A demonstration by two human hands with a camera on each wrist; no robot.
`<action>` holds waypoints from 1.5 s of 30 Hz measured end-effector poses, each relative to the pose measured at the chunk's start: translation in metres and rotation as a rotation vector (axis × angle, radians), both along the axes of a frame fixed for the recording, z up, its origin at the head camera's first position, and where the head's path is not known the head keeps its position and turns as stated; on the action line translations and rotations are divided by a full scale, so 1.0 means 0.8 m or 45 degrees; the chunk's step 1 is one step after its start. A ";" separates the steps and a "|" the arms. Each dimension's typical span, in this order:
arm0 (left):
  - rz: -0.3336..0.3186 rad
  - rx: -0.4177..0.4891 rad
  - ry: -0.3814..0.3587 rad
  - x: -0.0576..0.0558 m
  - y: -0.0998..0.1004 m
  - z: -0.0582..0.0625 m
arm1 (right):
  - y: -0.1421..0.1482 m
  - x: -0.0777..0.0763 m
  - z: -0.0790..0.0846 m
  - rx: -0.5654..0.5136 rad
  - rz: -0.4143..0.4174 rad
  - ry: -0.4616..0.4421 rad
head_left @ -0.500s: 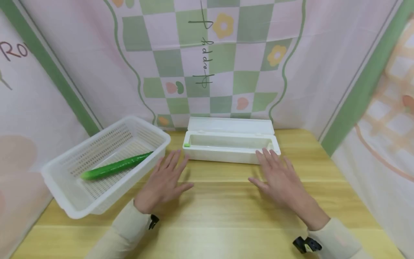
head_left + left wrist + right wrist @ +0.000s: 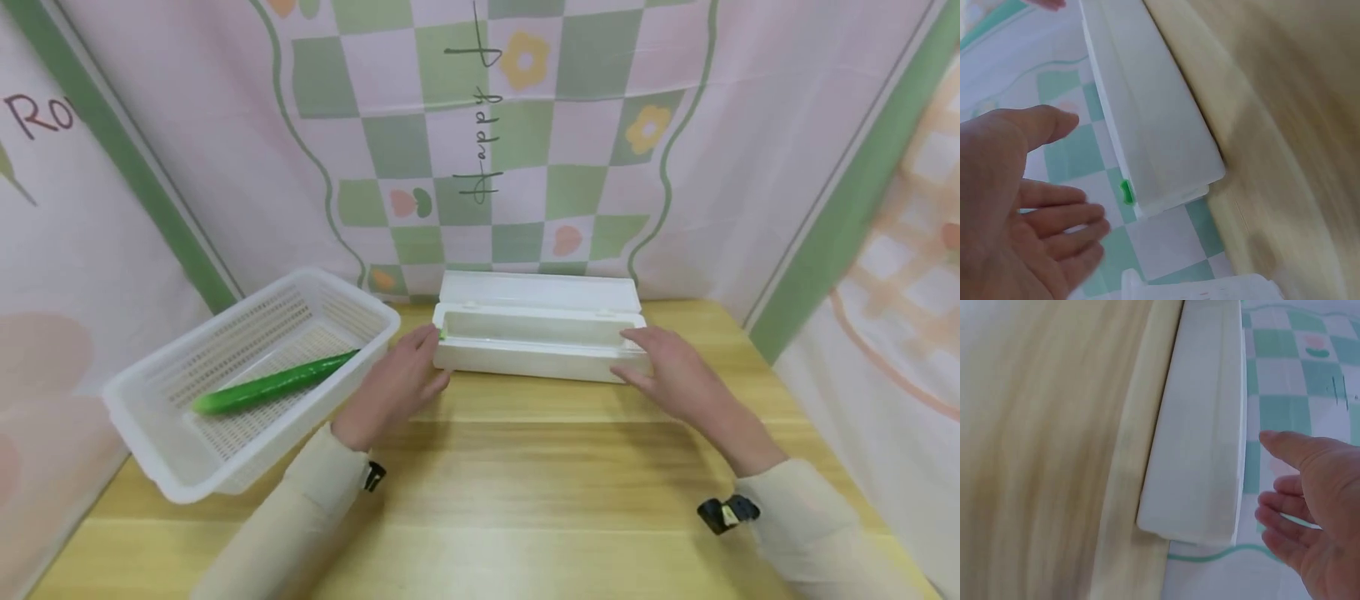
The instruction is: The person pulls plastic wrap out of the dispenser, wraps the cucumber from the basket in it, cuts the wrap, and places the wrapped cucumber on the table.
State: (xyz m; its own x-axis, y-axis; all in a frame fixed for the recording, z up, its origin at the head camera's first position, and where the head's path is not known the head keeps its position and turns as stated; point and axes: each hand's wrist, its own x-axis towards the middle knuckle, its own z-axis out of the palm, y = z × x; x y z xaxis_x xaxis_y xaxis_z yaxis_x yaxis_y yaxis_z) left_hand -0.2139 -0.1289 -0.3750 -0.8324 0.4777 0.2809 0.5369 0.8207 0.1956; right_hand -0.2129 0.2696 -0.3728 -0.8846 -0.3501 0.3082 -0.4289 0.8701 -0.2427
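Observation:
A long white box (image 2: 525, 360) lies along the back of the table with its hinged lid (image 2: 538, 292) tipped back. A small green tab (image 2: 1127, 192) sits at its left end in the left wrist view. My left hand (image 2: 397, 379) is by that end, thumb spread from loosely bent fingers, which hang beside the box with nothing between them. At the opposite end is my right hand (image 2: 678, 375); in the right wrist view its thumb (image 2: 1285, 445) and fingers are apart, holding nothing. The box's inside shows only bare white walls.
To the left stands a white slotted plastic basket (image 2: 300, 412), and a green cucumber (image 2: 273, 387) lies in it. Its right rim is close to my left hand. A patterned cloth (image 2: 517, 167) hangs behind the wooden table (image 2: 525, 475).
Both hands have moved forward and outward to the two ends of the box, and their fingers have gone from spread to more bent. The basket and cucumber lie as before.

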 end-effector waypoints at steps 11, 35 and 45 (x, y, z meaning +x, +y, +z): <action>-0.181 0.047 -0.027 -0.076 0.015 -0.003 | 0.033 -0.037 0.008 -0.015 0.073 -0.207; -0.301 0.141 -0.135 -0.108 0.009 -0.015 | 0.036 -0.046 0.001 -0.150 -0.005 -0.336; -0.169 0.237 -0.238 -0.111 0.015 -0.018 | 0.030 -0.048 -0.004 -0.197 -0.017 -0.296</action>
State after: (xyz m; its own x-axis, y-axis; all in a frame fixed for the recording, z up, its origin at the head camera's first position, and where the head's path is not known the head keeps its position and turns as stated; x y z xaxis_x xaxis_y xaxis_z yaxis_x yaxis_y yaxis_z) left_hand -0.3030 -0.1173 -0.3892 -0.8114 0.5407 0.2218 0.5780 0.6862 0.4416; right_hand -0.2512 0.2937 -0.3760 -0.9419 -0.3027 0.1455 -0.3353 0.8203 -0.4635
